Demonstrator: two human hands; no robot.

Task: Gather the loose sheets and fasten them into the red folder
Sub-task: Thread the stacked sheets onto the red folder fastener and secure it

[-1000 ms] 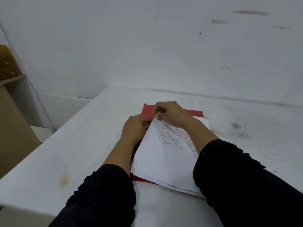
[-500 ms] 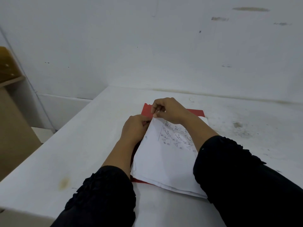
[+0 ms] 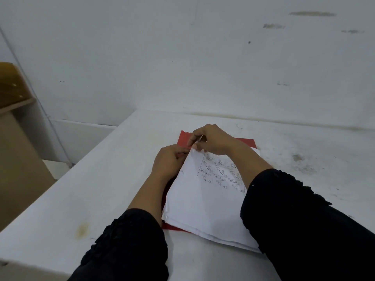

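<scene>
Nearest the camera, two black ruffled sleeves (image 3: 129,246) cross the front edge of the white, scuffed bench (image 3: 81,189), the right forearm lying over the right side of the work. Beneath them sits the stack of loose white paper sheets (image 3: 198,203), the top one printed with small line drawings, resting askew on the flat red card folder (image 3: 183,138), whose red shows at the near left corner and along the far edge. The stack looks light, limp and prone to fanning; its near edges are already uneven, so it is best held at the far left corner, where fastening appears to be in hand. There the left hand (image 3: 168,161) is curled shut at the sheet edge, though what it holds is hidden. The right hand (image 3: 211,138) pinches the top corner of the sheets together with a thin pale strip, possibly a fastener prong. The bench's left edge is close; open room lies right and beyond, up to the stained white wall (image 3: 182,57).
</scene>
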